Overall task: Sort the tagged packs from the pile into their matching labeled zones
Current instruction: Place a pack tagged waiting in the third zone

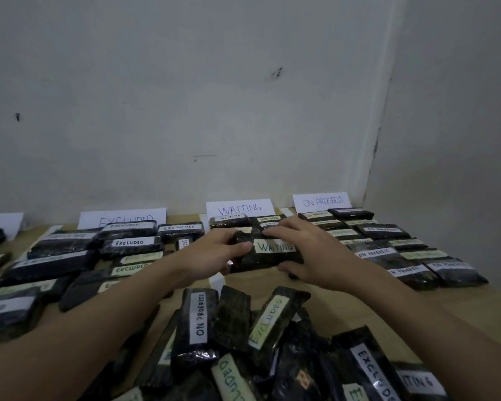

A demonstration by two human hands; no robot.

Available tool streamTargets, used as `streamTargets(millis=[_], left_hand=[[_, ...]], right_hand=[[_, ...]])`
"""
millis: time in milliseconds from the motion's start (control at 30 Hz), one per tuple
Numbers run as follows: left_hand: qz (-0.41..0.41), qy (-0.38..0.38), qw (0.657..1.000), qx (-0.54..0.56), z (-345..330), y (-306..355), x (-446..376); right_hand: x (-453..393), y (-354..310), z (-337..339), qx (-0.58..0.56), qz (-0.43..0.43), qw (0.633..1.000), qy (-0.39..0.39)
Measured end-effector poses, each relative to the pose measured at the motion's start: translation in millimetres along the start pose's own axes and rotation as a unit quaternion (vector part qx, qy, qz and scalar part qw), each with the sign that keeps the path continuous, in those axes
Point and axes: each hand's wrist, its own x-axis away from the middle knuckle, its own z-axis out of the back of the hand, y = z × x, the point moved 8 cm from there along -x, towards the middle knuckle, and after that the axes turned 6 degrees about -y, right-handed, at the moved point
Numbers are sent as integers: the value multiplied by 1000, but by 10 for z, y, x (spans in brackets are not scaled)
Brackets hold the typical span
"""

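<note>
A dark pack tagged WAITING (pixel 269 254) is held between both hands over the table, in front of the white WAITING sign (pixel 239 208). My left hand (pixel 214 256) grips its left end with curled fingers and thumb. My right hand (pixel 310 250) grips its right end, fingers over the far edge and thumb under the near edge. Other WAITING packs (pixel 229 221) lie just behind it. The pile of mixed tagged packs (pixel 243 342) sits near me, showing an ON PROGRESS pack (pixel 199 316) and an EXCLUDED pack (pixel 269 319).
Packs fill the zone before the EXCLUDED sign (pixel 122 219) on the left. Several ON PROGRESS packs (pixel 388 250) lie below the ON PROGRESS sign (pixel 321 201) on the right. Another sign (pixel 0 224) stands far left. A wall backs the wooden table (pixel 475 308).
</note>
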Motion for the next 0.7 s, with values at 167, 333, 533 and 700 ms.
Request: streamTargets(millis=[167,333,533,700], left_hand=[[25,51,997,-54,257,-312,-35],[18,99,992,-76,500,-540,39],[3,108,990,-86,615,-714,53],[-11,108,989,-96,576,-689,66]], right_hand=[[-318,45,-326,-30,0,992,-120],[-437,182,-651,-44,-30,974,-218],[-522,166,-867,-7,-2,966,-257],[-541,104,-879,11,8,960,-280]])
